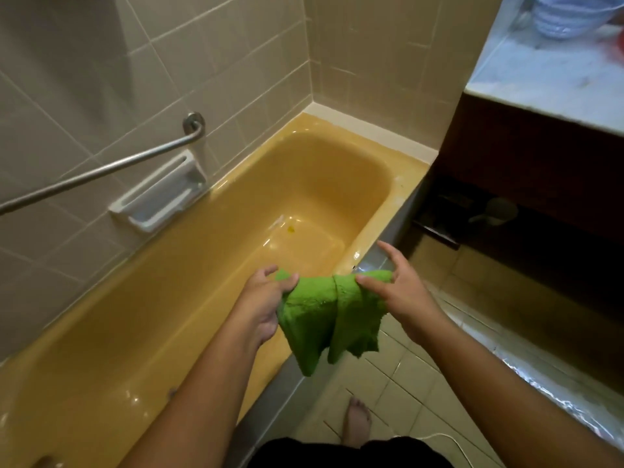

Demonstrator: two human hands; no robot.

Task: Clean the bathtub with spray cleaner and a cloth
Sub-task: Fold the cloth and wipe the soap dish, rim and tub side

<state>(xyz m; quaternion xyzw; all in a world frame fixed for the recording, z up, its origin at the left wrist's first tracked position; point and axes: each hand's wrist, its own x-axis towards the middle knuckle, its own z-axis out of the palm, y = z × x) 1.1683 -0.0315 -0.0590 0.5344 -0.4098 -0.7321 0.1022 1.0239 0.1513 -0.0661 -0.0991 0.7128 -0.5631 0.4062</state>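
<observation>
Head view: one green cloth point(326, 314) is held over the near rim of the single yellow bathtub point(209, 265) — pinched at one top corner by the left hand point(266, 298), at the other by the right hand point(395, 285), index finger extended — and hangs in two folds.

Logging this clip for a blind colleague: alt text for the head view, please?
A left hand and right hand hold a green cloth between them over the near rim of a yellow bathtub. A grab bar and soap dish sit on the tiled wall beyond it; a bare foot stands on the floor.
</observation>
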